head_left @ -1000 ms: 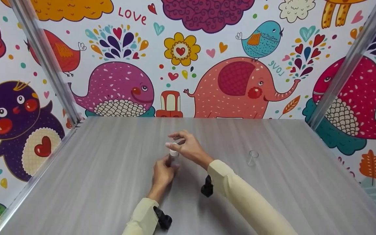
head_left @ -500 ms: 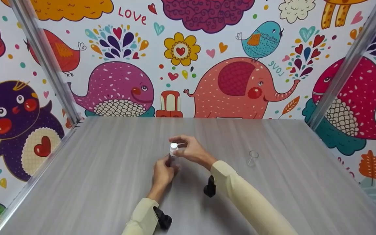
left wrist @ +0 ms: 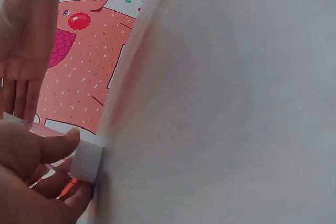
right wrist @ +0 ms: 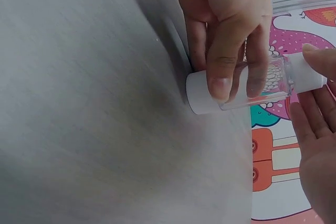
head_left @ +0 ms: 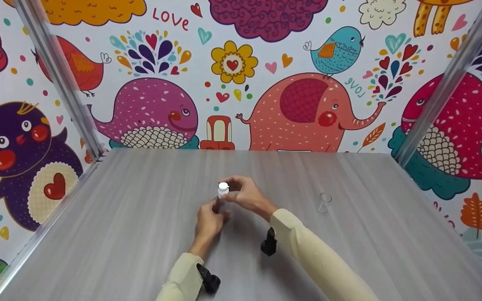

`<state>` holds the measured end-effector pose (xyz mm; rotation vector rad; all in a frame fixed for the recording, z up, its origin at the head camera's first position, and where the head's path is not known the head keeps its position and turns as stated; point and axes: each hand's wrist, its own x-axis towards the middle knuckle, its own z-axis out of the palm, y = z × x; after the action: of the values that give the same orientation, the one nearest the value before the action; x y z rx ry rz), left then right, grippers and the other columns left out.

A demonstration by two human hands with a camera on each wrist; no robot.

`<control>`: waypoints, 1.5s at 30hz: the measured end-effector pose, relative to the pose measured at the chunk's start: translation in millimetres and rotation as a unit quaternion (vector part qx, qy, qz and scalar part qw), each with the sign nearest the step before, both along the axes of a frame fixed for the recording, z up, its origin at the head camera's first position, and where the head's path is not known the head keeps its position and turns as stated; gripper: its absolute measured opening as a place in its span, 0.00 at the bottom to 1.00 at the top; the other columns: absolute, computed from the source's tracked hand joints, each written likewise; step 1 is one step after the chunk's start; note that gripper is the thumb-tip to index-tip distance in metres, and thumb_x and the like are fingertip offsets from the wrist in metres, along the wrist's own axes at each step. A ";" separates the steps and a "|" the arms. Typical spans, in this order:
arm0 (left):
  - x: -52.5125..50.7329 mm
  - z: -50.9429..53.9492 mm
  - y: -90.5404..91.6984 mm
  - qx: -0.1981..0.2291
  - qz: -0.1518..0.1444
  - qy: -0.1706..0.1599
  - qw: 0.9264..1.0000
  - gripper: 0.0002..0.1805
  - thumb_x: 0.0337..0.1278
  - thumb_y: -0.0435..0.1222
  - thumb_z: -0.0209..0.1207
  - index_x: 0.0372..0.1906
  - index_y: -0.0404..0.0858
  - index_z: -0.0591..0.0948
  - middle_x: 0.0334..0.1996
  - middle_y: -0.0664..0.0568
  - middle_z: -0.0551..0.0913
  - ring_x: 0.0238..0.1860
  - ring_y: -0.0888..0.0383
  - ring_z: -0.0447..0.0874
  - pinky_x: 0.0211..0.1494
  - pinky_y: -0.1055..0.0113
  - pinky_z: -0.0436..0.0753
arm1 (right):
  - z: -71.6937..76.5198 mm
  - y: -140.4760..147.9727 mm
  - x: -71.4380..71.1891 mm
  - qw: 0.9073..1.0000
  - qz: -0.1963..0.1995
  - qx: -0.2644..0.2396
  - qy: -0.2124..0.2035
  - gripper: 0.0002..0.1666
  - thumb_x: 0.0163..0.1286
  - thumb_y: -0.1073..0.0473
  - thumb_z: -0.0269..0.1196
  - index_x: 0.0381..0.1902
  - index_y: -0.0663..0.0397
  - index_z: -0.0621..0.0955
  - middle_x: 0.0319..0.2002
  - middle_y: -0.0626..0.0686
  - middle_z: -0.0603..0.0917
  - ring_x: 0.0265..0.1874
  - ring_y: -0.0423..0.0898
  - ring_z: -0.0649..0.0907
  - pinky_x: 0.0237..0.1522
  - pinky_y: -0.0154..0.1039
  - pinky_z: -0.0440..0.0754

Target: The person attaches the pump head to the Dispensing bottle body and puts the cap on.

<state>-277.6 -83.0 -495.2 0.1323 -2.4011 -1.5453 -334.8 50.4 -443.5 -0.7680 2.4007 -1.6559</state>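
A clear bottle with a white base (left wrist: 86, 162) and a white top (head_left: 223, 188) stands upright on the table. Low on its clear body (right wrist: 274, 80), the left hand (head_left: 209, 221) grips with thumb and fingers; in the right wrist view this hand (right wrist: 228, 30) is just above the white base (right wrist: 202, 93). The right hand (head_left: 247, 194) holds the white top from the right side. Its thumb lies on one side and its fingers on the other, as the right wrist view shows of this hand (right wrist: 320, 166).
A small clear cup-shaped piece (head_left: 324, 202) stands on the grey table (head_left: 140, 234), right of the hands. Behind the table rises a wall with printed animals (head_left: 299, 113), and metal posts (head_left: 63, 83) flank it.
The right hand has come down from over the white top to its right side and now holds it. The left hand and the clear cup-shaped piece have stayed in place.
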 end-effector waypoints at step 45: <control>0.1 1.1 -1.1 -0.035 0.008 0.000 0.999 0.21 0.49 0.26 0.65 0.52 0.35 0.85 0.40 0.41 0.89 0.40 0.50 0.84 0.47 0.52 0.81 | -10.3 1.8 -1.7 0.999 0.006 -0.042 -0.011 0.21 0.65 0.65 0.68 0.56 0.60 0.81 0.51 0.60 0.86 0.49 0.49 0.85 0.55 0.44 0.82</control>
<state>-277.5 -84.1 -494.2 0.1365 -2.4448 -1.4514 -336.5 52.2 -453.8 -0.7709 2.3204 -1.7602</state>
